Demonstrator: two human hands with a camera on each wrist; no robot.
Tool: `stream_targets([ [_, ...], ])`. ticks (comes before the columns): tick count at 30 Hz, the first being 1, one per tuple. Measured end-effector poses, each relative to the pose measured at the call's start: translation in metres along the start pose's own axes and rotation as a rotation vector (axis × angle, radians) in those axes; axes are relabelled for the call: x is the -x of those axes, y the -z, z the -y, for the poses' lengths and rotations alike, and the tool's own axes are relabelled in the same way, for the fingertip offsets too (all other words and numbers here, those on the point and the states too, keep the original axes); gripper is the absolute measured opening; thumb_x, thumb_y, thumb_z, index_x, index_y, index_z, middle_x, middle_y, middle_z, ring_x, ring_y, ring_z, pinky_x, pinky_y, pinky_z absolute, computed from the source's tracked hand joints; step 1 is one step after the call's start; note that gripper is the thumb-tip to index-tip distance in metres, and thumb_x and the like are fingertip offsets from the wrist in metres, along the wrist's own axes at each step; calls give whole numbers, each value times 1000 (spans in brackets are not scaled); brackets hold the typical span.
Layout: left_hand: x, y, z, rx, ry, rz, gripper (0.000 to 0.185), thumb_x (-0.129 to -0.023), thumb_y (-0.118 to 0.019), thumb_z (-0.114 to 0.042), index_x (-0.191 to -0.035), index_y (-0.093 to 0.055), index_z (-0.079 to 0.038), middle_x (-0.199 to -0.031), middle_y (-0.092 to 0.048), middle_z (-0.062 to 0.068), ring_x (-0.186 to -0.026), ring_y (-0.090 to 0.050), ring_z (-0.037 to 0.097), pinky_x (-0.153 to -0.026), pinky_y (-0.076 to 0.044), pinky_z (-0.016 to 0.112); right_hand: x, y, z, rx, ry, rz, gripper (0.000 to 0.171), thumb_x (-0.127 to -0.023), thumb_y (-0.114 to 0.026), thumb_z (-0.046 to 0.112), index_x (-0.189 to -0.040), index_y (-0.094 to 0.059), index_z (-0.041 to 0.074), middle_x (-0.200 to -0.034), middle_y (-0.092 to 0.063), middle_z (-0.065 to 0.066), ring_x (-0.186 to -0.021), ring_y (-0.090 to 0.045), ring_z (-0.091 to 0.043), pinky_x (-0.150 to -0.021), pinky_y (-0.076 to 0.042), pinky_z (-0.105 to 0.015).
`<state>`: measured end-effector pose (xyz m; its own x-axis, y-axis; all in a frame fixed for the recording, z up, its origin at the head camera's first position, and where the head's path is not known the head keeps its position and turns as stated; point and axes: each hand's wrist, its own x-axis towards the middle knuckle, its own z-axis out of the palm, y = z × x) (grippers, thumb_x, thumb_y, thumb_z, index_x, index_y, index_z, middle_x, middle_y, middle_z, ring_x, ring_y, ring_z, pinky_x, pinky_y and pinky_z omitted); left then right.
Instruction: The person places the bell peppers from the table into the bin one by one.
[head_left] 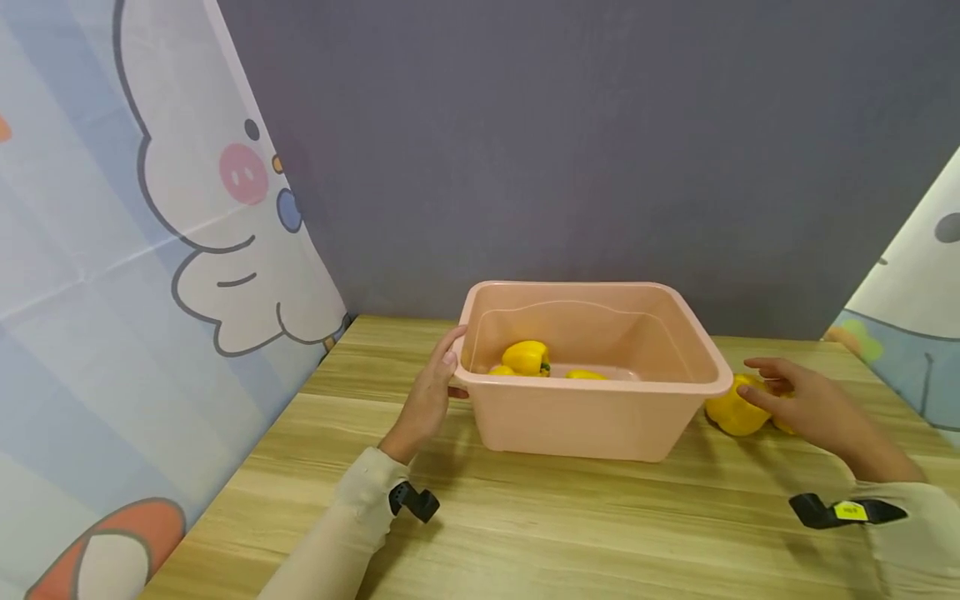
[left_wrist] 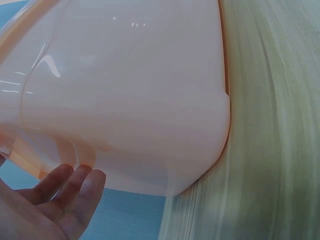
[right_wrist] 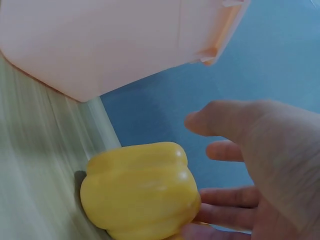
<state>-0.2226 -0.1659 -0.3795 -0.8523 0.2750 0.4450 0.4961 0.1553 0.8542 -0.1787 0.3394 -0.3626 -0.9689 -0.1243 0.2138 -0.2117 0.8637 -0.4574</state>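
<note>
1. A pink plastic tub (head_left: 592, 417) stands upright on the wooden table (head_left: 525, 525), near the grey back wall (head_left: 600, 125).
2. Inside the tub I can see yellow peppers: one whole pepper (head_left: 527, 357) with a green stem lies towards the left of the floor, a second yellow piece (head_left: 585, 375) shows just to its right, and a sliver of a third (head_left: 501, 370) peeks over the near wall. The wall hides how much of each there is.
3. My left hand (head_left: 429, 400) rests against the tub's left rim, thumb on the lip; in the left wrist view the fingers (left_wrist: 75, 190) lie relaxed and nearly straight beside the tub's outer wall, not curled round it.
4. Outside the tub, just beside its right end, another yellow pepper (head_left: 737, 408) lies on the table.
5. My right hand (head_left: 806, 404) is spread over this pepper, fingers loosely extended; the right wrist view shows the lower fingers (right_wrist: 230, 212) touching its side, the thumb apart above it. It is not clasped.
6. Cartoon-print curtains (head_left: 112, 292) hang at the table's left and right sides.
</note>
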Motion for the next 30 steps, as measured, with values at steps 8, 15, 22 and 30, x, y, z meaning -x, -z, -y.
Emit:
stream_targets([
  [8,1,2,-1,-4,9,-3,51,-107,-28,-43,-157,-32,-32,-151,-43,15,-110,-57,32,-81,-51,62,-4,-3,3,18,22,17,64,-96,-69,31,-138,-46,-12,-128,-49,-46,-112,-52,-62,-86,-46,-69],
  [15,2,4,-3,-7,6,-9,52,-107,-27,-42,-157,-31,-28,-150,-43,15,-112,-56,38,-80,-53,57,-4,-8,9,22,25,52,73,-93,-71,35,-140,-42,-13,-124,-51,-46,-108,-55,-58,-85,-47,-67],
  [22,2,4,-2,8,11,-5,52,-107,-29,-42,-156,-33,-29,-151,-42,14,-113,-55,39,-80,-53,58,-6,-17,9,42,35,57,77,-90,-75,36,-142,-41,-10,-116,-61,-35,-95,-62,-41,-79,-50,-62],
  [30,0,2,-1,31,-2,6,54,-106,-29,-42,-157,-32,-25,-151,-42,14,-113,-54,42,-80,-50,64,-7,-27,6,56,69,49,78,-87,-79,33,-139,-43,-11,-116,-62,-32,-93,-61,-40,-78,-50,-59],
])
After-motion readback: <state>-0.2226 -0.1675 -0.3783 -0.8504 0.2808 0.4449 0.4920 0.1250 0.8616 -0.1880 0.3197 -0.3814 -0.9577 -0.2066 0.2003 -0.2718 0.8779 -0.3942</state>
